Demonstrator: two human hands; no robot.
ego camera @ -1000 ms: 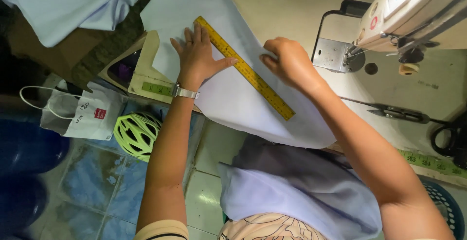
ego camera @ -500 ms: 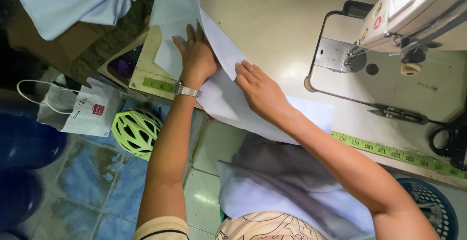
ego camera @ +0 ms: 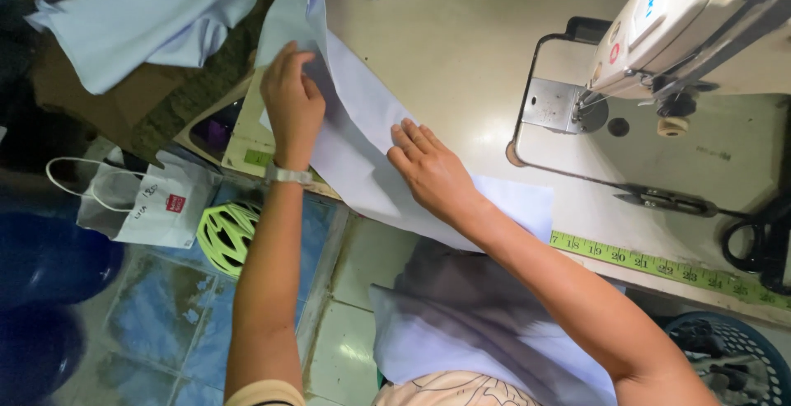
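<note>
The pale blue fabric [ego camera: 362, 138] lies on your desk [ego camera: 461, 35], its length running diagonally from upper left to lower right. Your left hand [ego camera: 290, 105] pinches its fold; your right hand [ego camera: 432, 171] presses flat, fingers [ego camera: 409, 138] spread.

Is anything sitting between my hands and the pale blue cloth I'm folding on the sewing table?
Nothing visible does. The left hand grips the folded edge of the pale blue cloth directly, and the right hand lies flat on it. The sewing machine and scissors sit apart, to the right.
</note>
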